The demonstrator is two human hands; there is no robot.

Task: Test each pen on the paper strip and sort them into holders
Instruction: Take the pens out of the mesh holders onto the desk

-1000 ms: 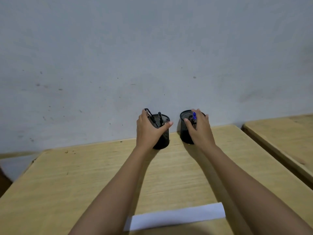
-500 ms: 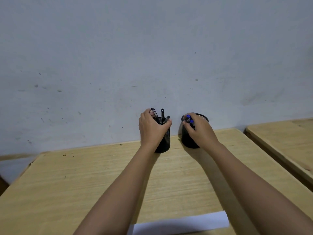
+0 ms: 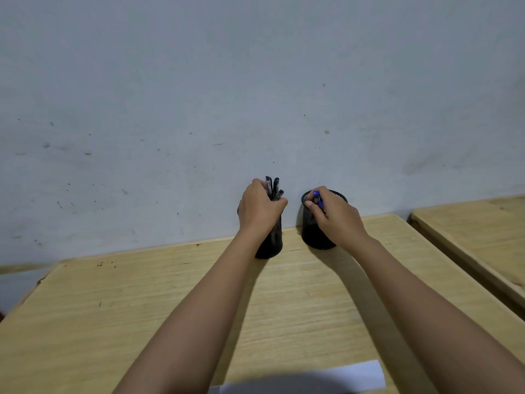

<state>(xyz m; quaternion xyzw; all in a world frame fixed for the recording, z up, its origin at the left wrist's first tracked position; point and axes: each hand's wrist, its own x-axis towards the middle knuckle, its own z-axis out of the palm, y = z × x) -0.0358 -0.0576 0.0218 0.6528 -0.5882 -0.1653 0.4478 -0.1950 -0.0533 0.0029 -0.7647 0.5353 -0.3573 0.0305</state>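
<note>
Pens: black pens (image 3: 273, 187) bunched in my left hand (image 3: 260, 209) over left mesh holder (image 3: 271, 240), blue pens (image 3: 317, 199) pinched by my right hand (image 3: 336, 216) at right mesh holder (image 3: 314, 231), paper strip (image 3: 326, 378) on desk's (image 3: 113, 308) near edge.

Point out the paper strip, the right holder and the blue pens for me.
paper strip (image 3: 341, 378): head view, on its lit right part.
right holder (image 3: 314, 237): head view, on its lower mesh wall.
blue pens (image 3: 316, 193): head view, on one pen's blue top end.
</note>
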